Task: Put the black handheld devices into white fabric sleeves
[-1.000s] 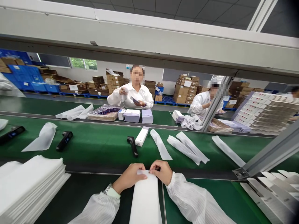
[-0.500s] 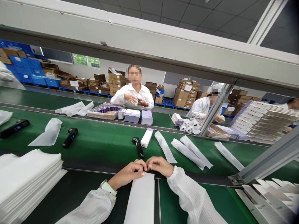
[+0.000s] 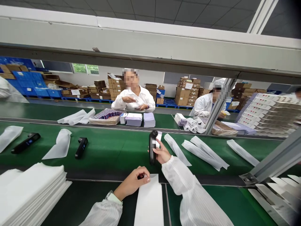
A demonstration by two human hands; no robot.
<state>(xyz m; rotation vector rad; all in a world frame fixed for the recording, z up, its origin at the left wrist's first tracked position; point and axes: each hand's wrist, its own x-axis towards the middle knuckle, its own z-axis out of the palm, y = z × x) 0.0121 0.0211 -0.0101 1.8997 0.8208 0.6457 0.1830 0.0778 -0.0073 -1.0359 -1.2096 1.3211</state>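
My right hand (image 3: pixel 162 153) is closed around a black handheld device (image 3: pixel 152 150) with a rounded, angled head, held upright above the green belt. Part of a small white box (image 3: pixel 159 135) shows behind the device. My left hand (image 3: pixel 135 182) pinches the top edge of a flat white sleeve (image 3: pixel 150 204), whose mouth looks slightly lifted. That sleeve lies on top of a narrow pile in front of me. Some fingertips of the right hand are hidden behind the device.
A thick stack of white sleeves (image 3: pixel 30 191) stands at left. On the green belt (image 3: pixel 117 147) lie other black devices (image 3: pixel 81 147) and loose white sleeves (image 3: pixel 176 149). A metal post (image 3: pixel 270 160) rises at right, beside folded white cartons (image 3: pixel 275 201). A co-worker (image 3: pixel 133 97) sits opposite.
My right hand has left the sleeve's top edge, reached forward and picked up the black device from the belt. My left hand stays at the sleeve. The devices and sleeves on the belt appear shifted right.
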